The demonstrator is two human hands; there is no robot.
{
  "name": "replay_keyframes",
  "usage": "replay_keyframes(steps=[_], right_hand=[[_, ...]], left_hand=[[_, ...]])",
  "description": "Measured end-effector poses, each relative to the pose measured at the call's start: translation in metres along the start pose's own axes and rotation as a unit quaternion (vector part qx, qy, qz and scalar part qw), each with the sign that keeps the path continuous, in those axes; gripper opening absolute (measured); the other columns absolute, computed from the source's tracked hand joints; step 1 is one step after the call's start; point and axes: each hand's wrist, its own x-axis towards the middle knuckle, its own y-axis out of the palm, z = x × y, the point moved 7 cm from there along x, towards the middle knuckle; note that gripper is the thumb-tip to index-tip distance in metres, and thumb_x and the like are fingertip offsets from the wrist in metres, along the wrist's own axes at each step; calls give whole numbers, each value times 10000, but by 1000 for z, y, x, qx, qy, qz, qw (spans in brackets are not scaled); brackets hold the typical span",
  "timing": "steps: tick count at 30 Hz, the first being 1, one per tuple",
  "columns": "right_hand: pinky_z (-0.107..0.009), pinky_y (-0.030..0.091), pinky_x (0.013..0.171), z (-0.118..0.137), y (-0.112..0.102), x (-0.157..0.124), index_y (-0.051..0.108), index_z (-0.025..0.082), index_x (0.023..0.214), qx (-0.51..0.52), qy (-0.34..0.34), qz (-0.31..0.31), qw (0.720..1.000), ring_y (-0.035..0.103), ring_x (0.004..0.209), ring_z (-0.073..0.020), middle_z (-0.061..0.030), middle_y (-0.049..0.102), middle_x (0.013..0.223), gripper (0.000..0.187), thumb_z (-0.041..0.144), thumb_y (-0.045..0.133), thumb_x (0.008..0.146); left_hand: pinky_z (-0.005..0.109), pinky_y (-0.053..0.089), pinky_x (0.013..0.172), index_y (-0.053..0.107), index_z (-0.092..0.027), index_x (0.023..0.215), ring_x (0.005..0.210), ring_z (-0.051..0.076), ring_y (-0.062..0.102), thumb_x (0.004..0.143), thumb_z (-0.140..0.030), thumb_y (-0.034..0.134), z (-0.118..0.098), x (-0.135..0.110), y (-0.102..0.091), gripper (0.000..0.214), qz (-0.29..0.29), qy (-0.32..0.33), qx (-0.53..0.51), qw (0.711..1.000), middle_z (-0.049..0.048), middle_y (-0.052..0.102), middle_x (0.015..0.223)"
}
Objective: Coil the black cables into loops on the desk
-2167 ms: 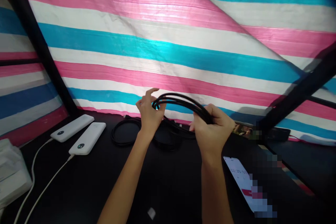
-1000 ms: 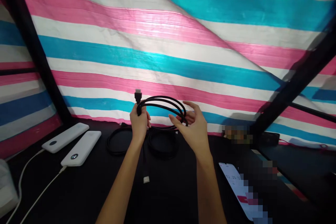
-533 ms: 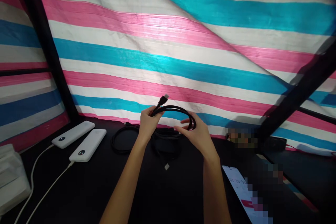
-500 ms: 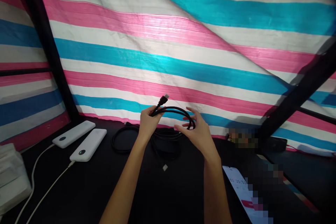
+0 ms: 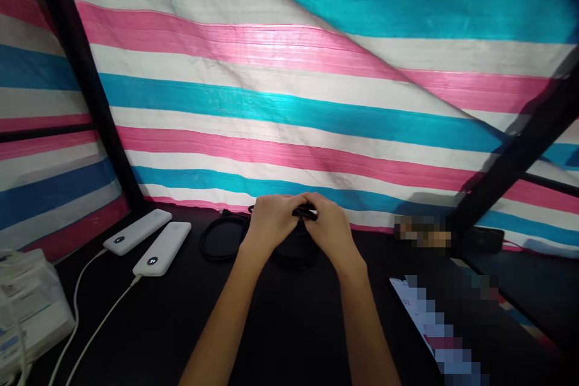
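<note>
Between my two hands is a bundled black cable (image 5: 305, 212), held above the back of the black table (image 5: 289, 325). My left hand (image 5: 274, 220) has its fingers closed round the left side of the bundle. From the other side my right hand (image 5: 329, 223) grips it, and the fingertips of both hands meet over the top. The cable's plugs are hidden behind the hands. Just left of my left hand, another coiled black cable (image 5: 221, 238) lies on the table. More dark coils (image 5: 294, 259) sit below the hands, hard to make out against the black surface.
Two white power banks (image 5: 163, 248) with white cords lie at the left. A white plastic-wrapped pile (image 5: 34, 313) is at the left edge. At the right lies a phone (image 5: 416, 313), partly pixelated. Striped sheeting (image 5: 289, 102) hangs behind, between black frame posts (image 5: 90, 84).
My hands have come together and closed round the cable, squeezing its open loop into a compact bundle. Its raised plug and hanging plug no longer show. The view has shifted slightly.
</note>
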Motion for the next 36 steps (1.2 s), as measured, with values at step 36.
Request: replay_keyframes(steps=[36], right_hand=[[-306, 452, 629, -61, -22, 0, 668, 236, 950, 91, 193, -146, 966, 623, 880, -241, -70, 634, 1040, 368, 495, 628, 692]], left_hand=[[222, 179, 422, 722, -155, 715, 380, 53, 204, 735, -335, 550, 61, 5, 18, 249, -111, -242, -434, 861, -78, 263, 410]])
